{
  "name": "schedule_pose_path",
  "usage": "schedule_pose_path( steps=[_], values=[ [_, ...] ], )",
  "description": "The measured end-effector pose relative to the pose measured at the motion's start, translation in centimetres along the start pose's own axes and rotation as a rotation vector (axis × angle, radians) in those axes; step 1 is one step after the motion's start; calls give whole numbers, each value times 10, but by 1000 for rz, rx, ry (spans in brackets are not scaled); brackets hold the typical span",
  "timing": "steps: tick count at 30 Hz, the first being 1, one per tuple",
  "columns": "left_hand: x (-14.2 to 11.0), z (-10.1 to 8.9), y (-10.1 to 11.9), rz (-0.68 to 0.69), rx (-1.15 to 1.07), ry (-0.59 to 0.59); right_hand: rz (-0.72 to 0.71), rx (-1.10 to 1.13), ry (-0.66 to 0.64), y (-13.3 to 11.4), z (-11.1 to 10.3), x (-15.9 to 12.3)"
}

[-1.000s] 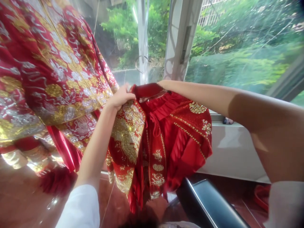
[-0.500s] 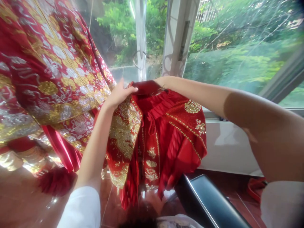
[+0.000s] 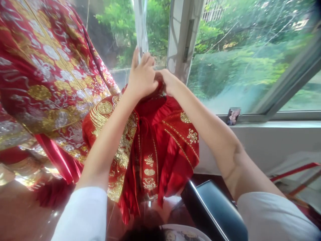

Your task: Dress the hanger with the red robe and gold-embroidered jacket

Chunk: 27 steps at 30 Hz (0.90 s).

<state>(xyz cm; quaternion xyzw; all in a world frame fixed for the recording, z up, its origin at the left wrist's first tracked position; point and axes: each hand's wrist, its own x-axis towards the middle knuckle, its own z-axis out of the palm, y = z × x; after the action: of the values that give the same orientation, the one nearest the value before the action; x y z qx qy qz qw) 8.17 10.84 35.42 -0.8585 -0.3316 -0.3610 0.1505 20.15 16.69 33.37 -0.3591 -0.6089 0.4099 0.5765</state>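
Observation:
A red skirt (image 3: 165, 144) with gold embroidery, beaded trim and tie cords hangs in front of me below a clear support by the window. My left hand (image 3: 143, 75) is at its gathered top, thumb bent in over the red cloth. One finger points up and the others curl beside the support. Bent around the other side of the same top edge is my right hand (image 3: 167, 81), its fingertips partly hidden. The two hands nearly meet. The hanger hook is covered by my hands.
A larger red garment (image 3: 55, 77) with gold and silver embroidery hangs at the left. Behind are window frames (image 3: 180, 40) and a sill with a small picture card (image 3: 233, 116). A black padded seat (image 3: 220, 207) stands below, near a red bar (image 3: 296, 171) at the right.
Both hands have come together at the skirt's top, the left moving up and right to where the hook showed. The waistband is bunched, and the skirt sits further left in view.

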Motion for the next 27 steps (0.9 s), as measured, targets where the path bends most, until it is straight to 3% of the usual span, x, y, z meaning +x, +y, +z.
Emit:
schedule_pose_path(
  steps=[4, 9, 13, 19, 22, 25, 27],
  values=[
    [18, 11, -6, -68, 20, -67, 2, 147, -26, -4, -2, -8],
    [25, 17, -7, -183, 64, -43, -28, 129, -191, 4, -32, -18],
    [28, 28, -12, -130, 94, 17, 52, -109, -258, 6, -51, -32],
    [30, 43, -25, -105, -20, 148, 308, -401, -256, 8, -54, -33],
    [27, 42, -24, -112, -139, 71, 195, -583, -225, 7, -55, -21],
    [22, 33, -15, -92, -175, -1, -69, -798, -143, -1, -55, -5],
    [20, 26, -4, -35, -90, 15, -269, -845, -40, -7, -54, 3]
  ],
)
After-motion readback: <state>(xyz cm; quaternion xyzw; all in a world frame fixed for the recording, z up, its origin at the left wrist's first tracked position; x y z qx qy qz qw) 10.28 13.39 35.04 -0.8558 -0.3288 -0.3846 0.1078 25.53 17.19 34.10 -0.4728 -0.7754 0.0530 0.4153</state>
